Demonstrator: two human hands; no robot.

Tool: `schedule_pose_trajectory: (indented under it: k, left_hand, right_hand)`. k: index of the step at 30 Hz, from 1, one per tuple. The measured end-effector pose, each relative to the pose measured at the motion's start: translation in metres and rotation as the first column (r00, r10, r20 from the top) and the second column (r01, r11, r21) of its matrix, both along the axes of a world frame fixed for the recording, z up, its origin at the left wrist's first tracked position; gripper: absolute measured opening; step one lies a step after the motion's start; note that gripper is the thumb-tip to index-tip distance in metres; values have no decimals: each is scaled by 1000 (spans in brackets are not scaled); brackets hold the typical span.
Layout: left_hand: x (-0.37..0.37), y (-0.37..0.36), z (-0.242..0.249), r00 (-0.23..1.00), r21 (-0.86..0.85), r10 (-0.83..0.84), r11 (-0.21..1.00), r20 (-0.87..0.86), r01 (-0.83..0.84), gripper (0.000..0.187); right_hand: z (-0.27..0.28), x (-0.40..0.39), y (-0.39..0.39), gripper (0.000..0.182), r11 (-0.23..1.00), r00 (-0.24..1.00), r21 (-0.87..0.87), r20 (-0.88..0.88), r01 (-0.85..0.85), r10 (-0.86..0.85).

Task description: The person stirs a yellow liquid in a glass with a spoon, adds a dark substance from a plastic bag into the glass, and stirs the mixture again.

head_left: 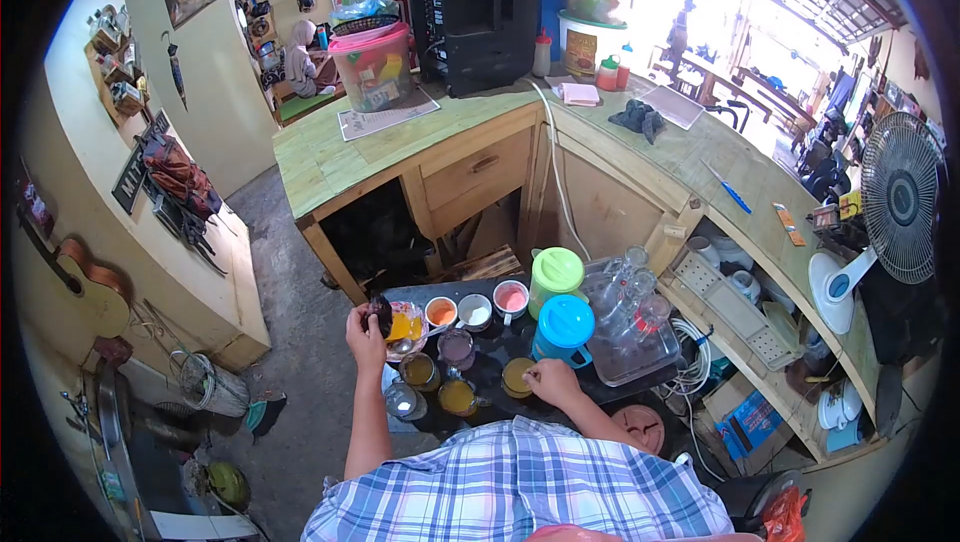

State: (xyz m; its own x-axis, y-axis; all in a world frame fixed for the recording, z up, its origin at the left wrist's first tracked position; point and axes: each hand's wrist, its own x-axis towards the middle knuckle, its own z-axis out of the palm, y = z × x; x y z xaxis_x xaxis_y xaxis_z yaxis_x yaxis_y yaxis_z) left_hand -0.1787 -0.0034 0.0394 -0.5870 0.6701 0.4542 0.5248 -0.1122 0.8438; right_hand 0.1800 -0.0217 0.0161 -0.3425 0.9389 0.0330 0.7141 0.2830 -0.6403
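My left hand (367,335) is closed around a dark, rounded object (380,312) whose kind I cannot make out, above the left end of the low black table. Beside it a plate (419,314) carries orange-yellow pieces. My right hand (552,382) has its fingers pinched together at the rim of a glass of yellowish drink (517,379); anything between them is too small to see. More filled glasses stand to the left, among them a yellow-brown one (457,398) and a greyish-purple one (456,349). Behind are cups with orange (440,312), white (474,312) and pink (510,298) contents.
A blue-lidded pitcher (565,326) and a green-lidded one (557,274) stand right of the cups. Upturned glasses fill a clear tray (640,367). A wooden counter (700,167) wraps around, with a knife (730,192) and a fan (890,202). Another person (300,57) sits far back.
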Motion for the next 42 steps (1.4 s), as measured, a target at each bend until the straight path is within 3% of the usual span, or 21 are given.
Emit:
schedule_pose_trajectory:
  k: [1, 2, 3, 4, 5, 7, 9, 13, 14, 15, 16, 20, 22, 23, 25, 29, 31, 34, 38, 40, 42]
  left_hand:
    - [2, -3, 7, 1000, 0, 0, 1000, -1, 0, 7]
    - [4, -6, 14, 989, 31, -41, 999, 145, 37, 6]
    - [5, -6, 19, 955, 68, -84, 995, 286, 67, 5]
    - [4, -6, 18, 955, 71, -82, 995, 286, 64, 5]
    - [2, -6, 17, 902, 125, -133, 988, 411, 89, 6]
    - [6, -8, 23, 829, 178, -186, 978, 527, 107, 7]
    - [12, -11, 29, 552, 216, -227, 973, 802, 87, 9]
    - [19, -11, 27, 369, 126, -167, 983, 914, 134, 17]
    - [18, -10, 24, 182, 97, -135, 973, 974, 208, 22]
    - [19, -10, 23, -9, 80, -80, 955, 997, 285, 27]
    - [21, -12, 21, -35, 130, -126, 937, 991, 325, 32]
    - [37, -19, 41, -94, 170, -145, 913, 985, 372, 30]
    - [38, -20, 38, 15, 159, -183, 888, 983, 430, 28]
    - [39, -20, 34, 13, 159, -183, 888, 983, 431, 28]
    - [42, -16, 28, 50, 99, -136, 889, 989, 447, 31]
    - [49, -15, 31, 76, 136, -182, 903, 980, 407, 34]
    - [52, -18, 43, 22, 159, -189, 880, 982, 447, 37]
    - [56, -16, 45, -78, 249, -241, 847, 967, 469, 38]
    - [66, -14, 46, -82, 200, -183, 868, 980, 454, 42]
    - [70, -13, 46, -39, 187, -191, 863, 981, 470, 48]
    - [78, -16, 52, -20, 179, -193, 859, 981, 480, 52]
  right_hand:
    - [1, 0, -1, 22, 996, 997, -81, 72, -25, 30]
    - [2, -1, -1, 22, 997, 997, -78, 72, -25, 31]
    - [4, -3, -2, 21, 1000, 999, -3, -38, 6, -6]
    - [5, -4, -2, 21, 997, 988, 66, -150, 43, -33]
    - [6, -3, -1, 21, 997, 988, 66, -150, 41, -31]
    - [4, -1, 1, 21, 995, 999, 100, 46, 10, -15]
    - [2, -1, -1, 21, 998, 1000, 60, 28, -4, 2]
    - [0, -2, 1, 22, 993, 991, 115, -131, 26, -11]
    - [1, -1, 2, 22, 993, 991, 117, -133, 27, -12]
    - [3, 1, 1, 23, 997, 999, 69, -30, 21, -19]
    - [5, 3, -2, 23, 1000, 997, 17, 74, 19, -20]
    - [-5, 2, -4, 22, 1000, 1000, 17, -31, 1, 0]
    - [-5, 1, -2, 22, 977, 990, 200, -135, 70, -43]
    - [-6, 2, -3, 22, 977, 990, 200, -133, 70, -44]
    - [1, 5, -6, 22, 1000, 991, 7, 137, 6, -7]
    - [5, 1, -8, 21, 995, 994, 32, -69, 92, -90]
    - [2, 3, -5, 20, 964, 980, 220, -161, 151, -117]
    - [0, 6, -8, 20, 998, 998, 53, 51, 39, -42]
    - [0, 3, -7, 20, 994, 990, 89, -131, 62, -50]
    - [-3, 2, -4, 20, 962, 978, 247, -194, 120, -73]
    - [-7, 5, -8, 19, 984, 994, 169, -100, 61, -45]
